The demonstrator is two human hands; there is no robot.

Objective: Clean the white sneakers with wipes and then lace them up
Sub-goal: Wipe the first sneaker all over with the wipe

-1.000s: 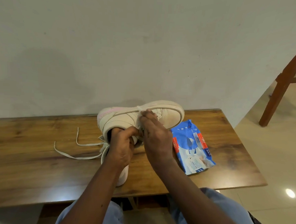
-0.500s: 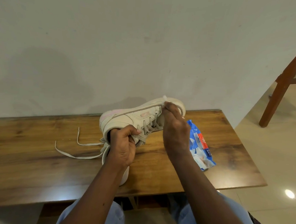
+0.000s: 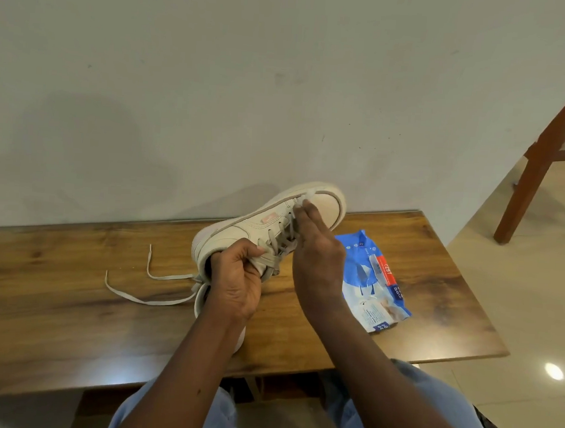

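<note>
Head view: I see a cream-white leather low-top sneaker (image 3: 267, 219) held over the far middle of the brown wood-grain desk (image 3: 55, 282).

Its long axis runs diagonally. The rounded toe is up, toward the desk's far right corner, and the heel is down, toward the middle. The left hand (image 3: 237, 280) grips the sneaker at its opening, fingers curled round the collar beside the grey-beige laces. The right hand (image 3: 318, 249) pinches a small white crumpled wipe (image 3: 308, 194) against the smooth toe cap. I see a pink patch on the sneaker's side but can read no brand there. A second white sneaker (image 3: 199, 303) lies under the left wrist near the front edge, and its flat off-white lace (image 3: 143, 299) trails leftward. A glossy blue plastic wipes pack (image 3: 369, 285) lies flat at the right end. Its red strip carries white print, turned away and too small for me to read.
</note>
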